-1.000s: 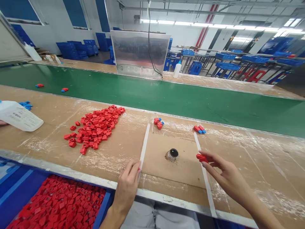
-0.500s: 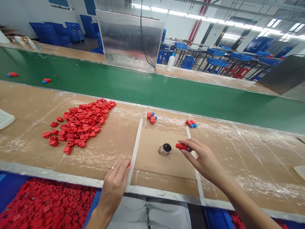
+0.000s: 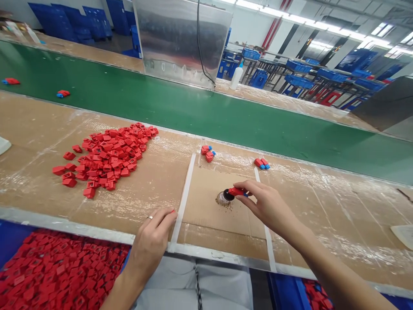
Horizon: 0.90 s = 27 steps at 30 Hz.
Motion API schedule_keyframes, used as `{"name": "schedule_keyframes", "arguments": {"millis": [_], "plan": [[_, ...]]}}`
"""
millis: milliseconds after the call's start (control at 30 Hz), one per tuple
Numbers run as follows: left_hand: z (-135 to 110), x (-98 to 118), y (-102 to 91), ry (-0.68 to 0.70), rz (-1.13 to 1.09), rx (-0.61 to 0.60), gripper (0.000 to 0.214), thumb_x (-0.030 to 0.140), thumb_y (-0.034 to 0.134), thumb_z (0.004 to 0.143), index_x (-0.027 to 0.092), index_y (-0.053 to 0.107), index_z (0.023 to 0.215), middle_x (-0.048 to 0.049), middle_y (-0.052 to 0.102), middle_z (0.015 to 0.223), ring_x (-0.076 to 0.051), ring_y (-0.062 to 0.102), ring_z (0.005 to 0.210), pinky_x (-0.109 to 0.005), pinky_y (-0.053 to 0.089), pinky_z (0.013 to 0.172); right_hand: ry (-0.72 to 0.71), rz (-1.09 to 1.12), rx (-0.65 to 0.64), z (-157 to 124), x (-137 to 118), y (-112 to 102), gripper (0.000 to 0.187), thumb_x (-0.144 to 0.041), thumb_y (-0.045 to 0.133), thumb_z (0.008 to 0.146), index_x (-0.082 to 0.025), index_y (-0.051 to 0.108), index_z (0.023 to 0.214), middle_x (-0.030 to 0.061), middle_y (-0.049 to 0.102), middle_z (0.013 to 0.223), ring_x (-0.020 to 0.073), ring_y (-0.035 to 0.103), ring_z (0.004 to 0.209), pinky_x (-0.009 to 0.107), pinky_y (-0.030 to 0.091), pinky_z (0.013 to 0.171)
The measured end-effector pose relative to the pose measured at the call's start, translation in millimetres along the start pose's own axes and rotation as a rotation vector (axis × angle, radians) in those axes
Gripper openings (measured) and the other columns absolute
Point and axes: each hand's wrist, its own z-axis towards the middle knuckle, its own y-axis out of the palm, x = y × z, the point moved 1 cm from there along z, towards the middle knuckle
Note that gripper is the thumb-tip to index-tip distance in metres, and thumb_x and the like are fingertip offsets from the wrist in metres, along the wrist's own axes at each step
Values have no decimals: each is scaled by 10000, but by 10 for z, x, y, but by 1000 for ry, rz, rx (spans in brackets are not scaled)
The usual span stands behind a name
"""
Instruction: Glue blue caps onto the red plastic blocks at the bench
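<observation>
My right hand (image 3: pixel 267 200) pinches a small red and blue plastic piece (image 3: pixel 236 191). The piece's red end is at the black top of a small jar (image 3: pixel 228 195); whether it touches or goes inside I cannot make out. Dark specks lie on the cardboard around the jar. Resting at the left white tape strip, my left hand (image 3: pixel 153 239) has its fingers closed on a red plastic piece (image 3: pixel 173 211), of which only a sliver shows. Two red and blue pieces (image 3: pixel 208 153) lie behind the jar, and two more (image 3: pixel 262 163) lie side by side farther right.
A heap of red plastic blocks (image 3: pixel 111 157) lies on the table to the left. Below the edge, a blue bin (image 3: pixel 13 234) holds many more. Beyond runs a green conveyor belt (image 3: pixel 167 97) carrying two red and blue pieces. A white bottle (image 3: pixel 236 76) stands behind it.
My right hand has moved left, bringing its red and blue piece to the jar's black top. My left hand stays nearly in place. The view has tilted down a little.
</observation>
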Motion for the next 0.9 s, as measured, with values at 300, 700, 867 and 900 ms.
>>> {"name": "schedule_keyframes", "arguments": {"millis": [300, 700, 867, 900], "plan": [[-92, 83, -6, -67, -120, 2, 204, 152, 474, 972, 197, 636, 1088, -101, 667, 1131, -197, 686, 993, -326, 567, 904, -2, -55, -25, 19, -7, 5, 188, -312, 442, 993, -232, 607, 1036, 76, 707, 982, 258, 667, 886, 384, 527, 726], [-101, 163, -6, -132, -168, -66, 187, 180, 479, 967, 226, 619, 1082, -71, 671, 1075, -204, 671, 976, -345, 556, 871, -32, -88, -17, 28, -49, 30, 178, -288, 463, 981, -219, 622, 1018, 82, 701, 956, 244, 667, 841, 355, 519, 701], [-109, 157, -10, -168, -227, -77, 159, 180, 485, 970, 228, 574, 1092, -62, 655, 1064, -194, 657, 967, -337, 543, 869, -38, -98, -27, 35, -53, 39, 173, -279, 474, 974, -216, 630, 1017, 84, 702, 959, 244, 667, 839, 359, 519, 703], [-111, 155, -10, -173, -236, -77, 157, 180, 490, 969, 229, 571, 1093, -59, 653, 1064, -192, 653, 964, -334, 542, 863, -40, -99, -28, 35, -53, 44, 176, -278, 470, 976, -217, 630, 1014, 83, 700, 957, 243, 664, 834, 360, 518, 701]]}}
